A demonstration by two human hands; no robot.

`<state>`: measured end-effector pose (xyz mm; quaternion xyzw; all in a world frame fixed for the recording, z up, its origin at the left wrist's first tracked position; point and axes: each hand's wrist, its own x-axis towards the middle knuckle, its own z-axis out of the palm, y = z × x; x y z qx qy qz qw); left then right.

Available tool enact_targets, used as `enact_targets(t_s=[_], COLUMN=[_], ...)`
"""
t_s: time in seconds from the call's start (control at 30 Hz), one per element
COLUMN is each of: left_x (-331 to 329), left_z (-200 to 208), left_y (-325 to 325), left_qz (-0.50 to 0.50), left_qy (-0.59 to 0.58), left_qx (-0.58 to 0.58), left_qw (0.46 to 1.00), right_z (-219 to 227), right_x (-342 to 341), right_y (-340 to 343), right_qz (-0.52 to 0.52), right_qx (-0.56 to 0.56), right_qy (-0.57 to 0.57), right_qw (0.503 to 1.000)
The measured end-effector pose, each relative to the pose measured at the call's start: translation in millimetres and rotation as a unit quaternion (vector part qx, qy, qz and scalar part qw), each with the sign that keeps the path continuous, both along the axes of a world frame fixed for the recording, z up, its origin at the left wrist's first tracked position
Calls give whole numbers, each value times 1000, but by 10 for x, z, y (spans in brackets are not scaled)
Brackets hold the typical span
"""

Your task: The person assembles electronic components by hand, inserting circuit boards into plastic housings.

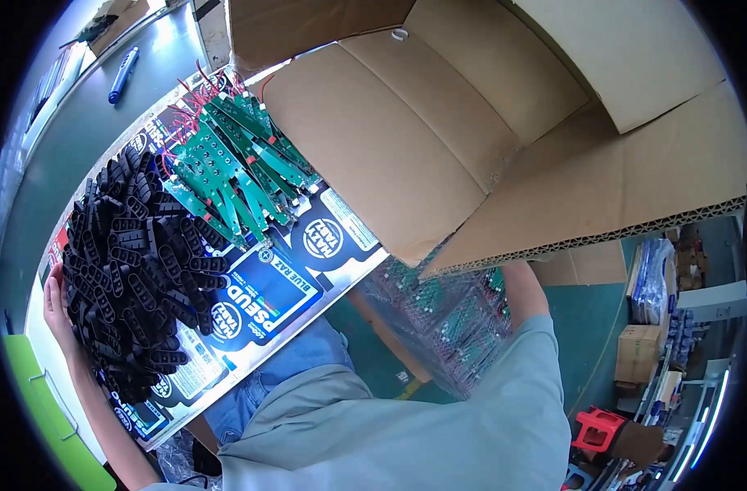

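Observation:
At the left, my left hand (56, 304) lies along the outer edge of a big heap of black ridged plastic pieces (136, 270). Its fingers point away from me, stretched out, with nothing visible in them. My right forearm (525, 295) reaches up under the flap of an open cardboard box (406, 139); the flap hides the hand and whatever it touches. Beyond the black heap lies a pile of narrow green circuit boards (234, 168) with thin red wires. Both piles rest on a printed sheet (308, 282) with dark, silver and blue graphics.
Below the box stands clear plastic wrapping full of more circuit boards (439, 319). A blue marker (124, 75) lies on the grey-green table (164, 57). At the left edge is a bright green panel (42, 401). A red stool (598, 430) and a small carton (638, 353) stand right.

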<state>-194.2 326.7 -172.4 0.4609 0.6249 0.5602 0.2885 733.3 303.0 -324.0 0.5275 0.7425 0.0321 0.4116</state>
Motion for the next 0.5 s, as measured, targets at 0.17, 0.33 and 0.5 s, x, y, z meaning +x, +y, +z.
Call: enact_targets(t_s=[0.17,0.33,0.5], left_x=[-104,-37,-77], left_z=[-10,51,-4], left_y=[-11,-32,8], left_qz=[-12,9,-8], left_qy=[3,-2,1], left_qx=[9,13,2], left_qw=[1000,1000,1000], right_z=[-186,-59,183], right_x=[368,367,69], right_y=[-253,-419,-574], right_qz=[48,-58,1], right_qx=[87,126,97], right_qy=[28,104,54], right_qw=[995,985,994])
